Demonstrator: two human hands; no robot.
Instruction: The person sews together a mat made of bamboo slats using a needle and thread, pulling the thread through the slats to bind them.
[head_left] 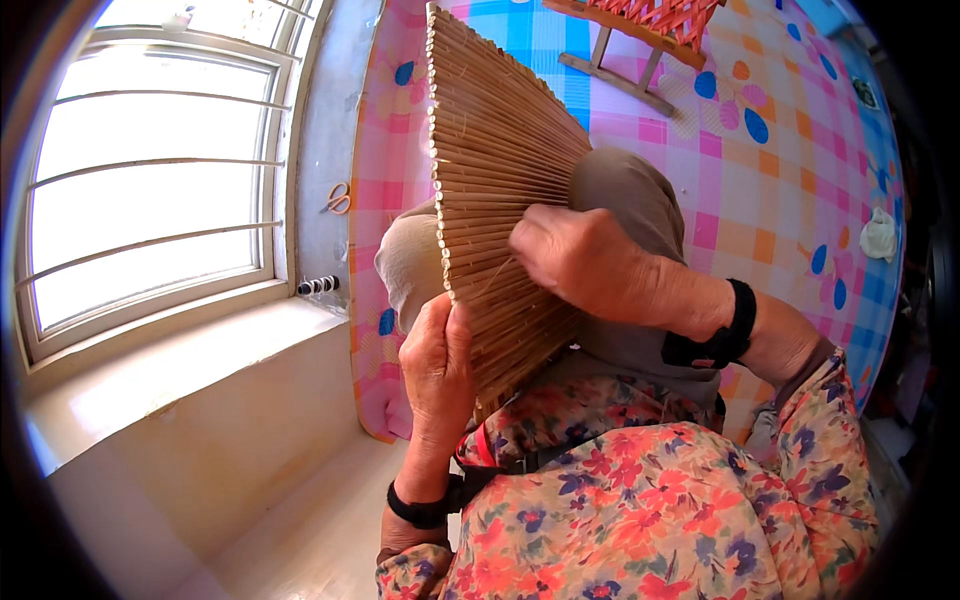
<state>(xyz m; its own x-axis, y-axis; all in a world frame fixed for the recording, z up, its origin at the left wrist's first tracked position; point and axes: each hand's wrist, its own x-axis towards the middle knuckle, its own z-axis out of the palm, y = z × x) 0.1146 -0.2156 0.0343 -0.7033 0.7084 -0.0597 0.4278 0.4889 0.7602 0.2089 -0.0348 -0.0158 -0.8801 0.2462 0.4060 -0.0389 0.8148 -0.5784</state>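
Observation:
A brown mat of thin stalks (490,130), laid side by side, leans across my lap and knees. Its pale cut ends make a row along the left edge. My left hand (437,350) pinches that edge near its lower part, thumb on the front face. Over the middle of the mat, my right hand (570,250) is closed, its fingertips pressed together close to the stalks and slightly blurred. A fine strand seems to run below these fingers, but what they hold cannot be made out.
Scissors with orange handles (340,199) and a black-and-white spool (318,285) lie on the grey ledge beside the barred window (150,190). A wooden stand with red woven strips (640,40) is ahead on the checked sheet (640,140). A crumpled white piece (879,236) lies far right.

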